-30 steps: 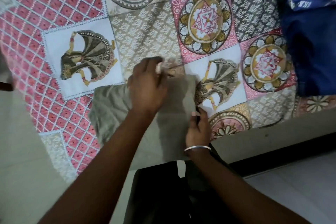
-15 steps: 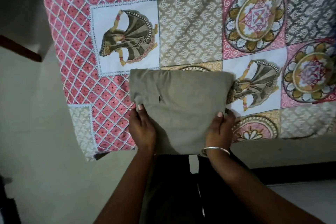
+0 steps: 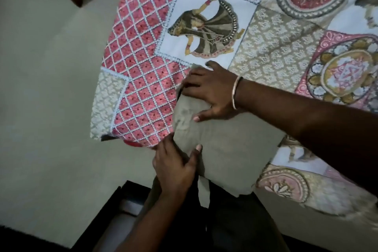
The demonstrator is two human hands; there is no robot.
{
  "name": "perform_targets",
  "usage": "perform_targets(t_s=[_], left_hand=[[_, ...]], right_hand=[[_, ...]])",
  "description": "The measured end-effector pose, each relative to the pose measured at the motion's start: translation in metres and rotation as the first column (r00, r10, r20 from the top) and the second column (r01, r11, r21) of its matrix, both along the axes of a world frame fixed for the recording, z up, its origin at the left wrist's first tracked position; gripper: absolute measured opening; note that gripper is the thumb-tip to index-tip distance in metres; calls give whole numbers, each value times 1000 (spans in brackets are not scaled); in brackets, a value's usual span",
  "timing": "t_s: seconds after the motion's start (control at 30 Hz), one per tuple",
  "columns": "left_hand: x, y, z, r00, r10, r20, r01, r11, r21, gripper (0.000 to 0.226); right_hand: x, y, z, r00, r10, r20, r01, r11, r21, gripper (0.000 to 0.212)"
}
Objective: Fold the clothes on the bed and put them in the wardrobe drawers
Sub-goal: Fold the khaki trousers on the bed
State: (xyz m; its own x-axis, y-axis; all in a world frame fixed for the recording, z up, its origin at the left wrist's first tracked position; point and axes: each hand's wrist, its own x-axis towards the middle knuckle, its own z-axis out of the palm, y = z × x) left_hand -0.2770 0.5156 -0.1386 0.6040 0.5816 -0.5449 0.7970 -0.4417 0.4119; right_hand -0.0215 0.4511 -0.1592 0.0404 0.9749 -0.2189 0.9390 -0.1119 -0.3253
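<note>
- The bed (image 3: 276, 51), under a patchwork quilt (image 3: 143, 88), fills the view from twelve to three o'clock.
- The folded olive garment (image 3: 231, 147) lies at the bed's near corner, long axis from ten toward four o'clock, its lower edge overhanging.
- The right hand (image 3: 210, 92), bangle (image 3: 235, 92) at its wrist, presses flat on the ten-o'clock end.
- The left hand (image 3: 173, 168) pinches the seven-o'clock edge and looks nearer for lifting; nothing stands in the way.

The right hand (image 3: 212, 94) has crossed from the folded cloth's (image 3: 231, 149) near right corner to its far left corner; the left hand (image 3: 173, 168) now grips the near left edge.
</note>
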Motion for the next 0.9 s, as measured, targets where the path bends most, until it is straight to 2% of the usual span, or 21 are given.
perform_targets(t_s=[0.1,0.2,0.23,0.3,0.37,0.4,0.43,0.47,0.5,0.53,0.6,0.67,0.7,0.73,0.8,0.9], left_hand=[[2,10,-11,999,36,26,-33,994,-104,59],[2,21,-15,960,223,171,-137,903,-407,14],[2,22,-15,946,271,177,-159,866,-474,7],[4,27,-12,945,289,152,-165,824,-542,13],[13,34,-7,972,183,146,-88,862,-499,30],[21,34,-4,983,107,150,-27,889,-458,39],[31,36,-1,987,59,151,12,902,-432,46],[42,37,1,988,35,148,33,900,-435,52],[55,36,3,991,15,134,47,893,-448,56],[65,37,3,994,-1,111,53,885,-463,58],[83,38,2,999,-9,45,31,854,-519,56],[93,41,2,998,53,-25,-57,791,-609,58],[95,43,2,994,89,-64,-109,742,-661,59],[97,42,4,988,116,-100,-152,680,-717,57],[98,38,11,977,145,-157,-212,574,-791,47],[100,27,23,954,175,-245,-300,491,-817,52]], right_hand=[[6,9,-8,996,62,65,-64,998,20,71],[3,16,-13,992,126,17,-128,983,132,49],[4,14,-15,990,139,-1,-136,974,181,49],[3,13,-15,995,103,-20,-98,984,147,61],[1,19,-9,998,55,26,-56,998,4,71],[0,21,-5,999,-12,39,15,998,-58,70],[-3,22,0,990,-142,9,142,988,-55,63],[-9,19,6,941,-333,-66,333,943,1,52],[-19,8,13,831,-533,-161,553,823,128,40],[-33,-5,18,675,-697,-242,737,623,260,32],[-75,-46,30,260,-917,-301,932,157,327,31],[-126,-91,31,-202,-945,-256,941,-260,216,48],[-150,-108,27,-412,-877,-246,890,-445,99,62],[-171,-120,23,-569,-788,-235,814,-581,-24,77],[-197,-125,16,-718,-624,-309,694,-679,-240,88],[-205,-115,22,-802,-439,-405,593,-672,-444,60]])
